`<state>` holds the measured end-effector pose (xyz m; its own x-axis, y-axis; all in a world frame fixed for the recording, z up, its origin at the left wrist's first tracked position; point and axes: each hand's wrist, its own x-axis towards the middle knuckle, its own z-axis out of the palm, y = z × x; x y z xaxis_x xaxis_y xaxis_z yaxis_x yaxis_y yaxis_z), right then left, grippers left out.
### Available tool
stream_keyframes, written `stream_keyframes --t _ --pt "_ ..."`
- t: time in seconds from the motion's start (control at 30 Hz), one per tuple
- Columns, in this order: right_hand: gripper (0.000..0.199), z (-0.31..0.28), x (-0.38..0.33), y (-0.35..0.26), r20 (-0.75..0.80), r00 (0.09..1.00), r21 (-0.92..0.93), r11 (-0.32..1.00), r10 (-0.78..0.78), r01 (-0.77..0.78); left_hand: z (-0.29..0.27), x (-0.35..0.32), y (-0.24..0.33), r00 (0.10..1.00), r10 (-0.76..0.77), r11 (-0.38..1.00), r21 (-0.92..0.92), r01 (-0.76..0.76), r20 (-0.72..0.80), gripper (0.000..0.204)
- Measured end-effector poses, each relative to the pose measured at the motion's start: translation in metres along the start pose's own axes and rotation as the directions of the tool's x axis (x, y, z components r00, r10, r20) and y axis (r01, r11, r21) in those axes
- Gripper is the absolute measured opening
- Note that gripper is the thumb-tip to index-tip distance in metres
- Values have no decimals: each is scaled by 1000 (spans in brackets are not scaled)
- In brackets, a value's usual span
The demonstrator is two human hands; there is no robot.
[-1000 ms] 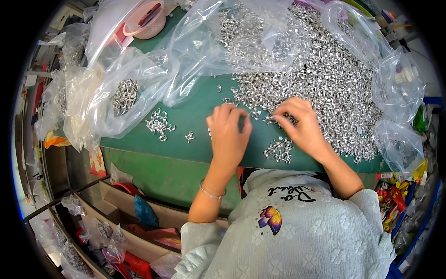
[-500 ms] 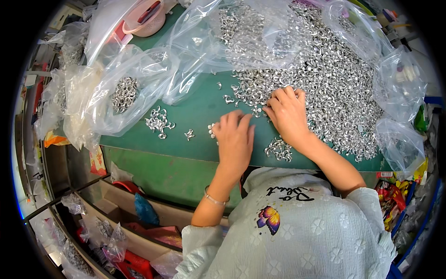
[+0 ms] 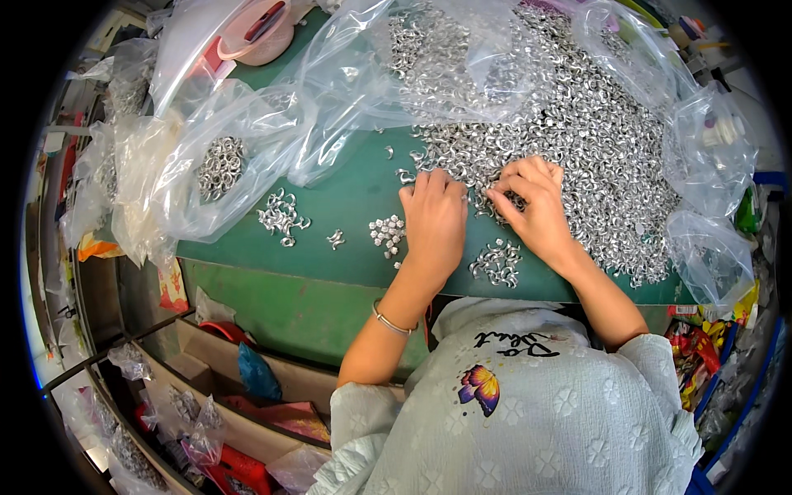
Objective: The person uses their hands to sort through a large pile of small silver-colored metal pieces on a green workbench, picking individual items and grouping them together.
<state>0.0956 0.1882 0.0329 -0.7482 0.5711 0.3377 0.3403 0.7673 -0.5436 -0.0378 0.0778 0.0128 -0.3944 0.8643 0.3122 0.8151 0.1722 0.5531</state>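
A large heap of small curved silver metal pieces point(image 3: 610, 165) covers the right half of the green table point(image 3: 330, 190). My left hand point(image 3: 437, 219) is at the heap's near-left edge, back upward. Its fingers are bent down and closed, hiding whatever is between them. My right hand point(image 3: 535, 206) lies over the heap's near edge, fingers curled and thumb drawn in toward them. Anything at its fingertips is too small to name. A tight cluster of silver pieces point(image 3: 386, 234) lies just left of my left wrist. Another loose group point(image 3: 497, 264) sits below my right hand.
Farther left are a small pile point(image 3: 283, 216) and a few separate pieces point(image 3: 336, 239). Clear plastic bags point(image 3: 338, 91) drape across the table's far side; one holds metal rings point(image 3: 221, 169). A pink basket point(image 3: 262, 45) stands at the far left. An open drawer point(image 3: 198, 351) lies below the table edge.
My left hand has moved right and away from me to the heap's edge, uncovering the tight cluster. My right hand has shifted slightly right, its fingers more curled.
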Motion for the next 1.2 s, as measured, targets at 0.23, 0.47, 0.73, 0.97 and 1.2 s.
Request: stream_keyframes --t 0.23,0.47,0.73,0.97,1.2 --pt "10 11 -2 -19 99 991 78 993 -91 83 -12 -9 -2 987 -134 976 -187 116 -88 19" --pt "11 1 0 -11 30 998 5 999 -53 53 -33 -15 -7 940 -249 952 -237 193 -233 16" --pt "10 46 -6 -37 188 957 80 974 -223 211 -43 -64 -15 945 -312 950 -33 310 -101 19" --pt "11 39 9 -24 188 965 97 981 -183 168 -48 -57 -12 950 -271 961 4 275 -154 20" --pt "16 72 33 -45 265 896 92 934 -356 344 -40 -58 -22 928 -326 940 42 338 -179 23"
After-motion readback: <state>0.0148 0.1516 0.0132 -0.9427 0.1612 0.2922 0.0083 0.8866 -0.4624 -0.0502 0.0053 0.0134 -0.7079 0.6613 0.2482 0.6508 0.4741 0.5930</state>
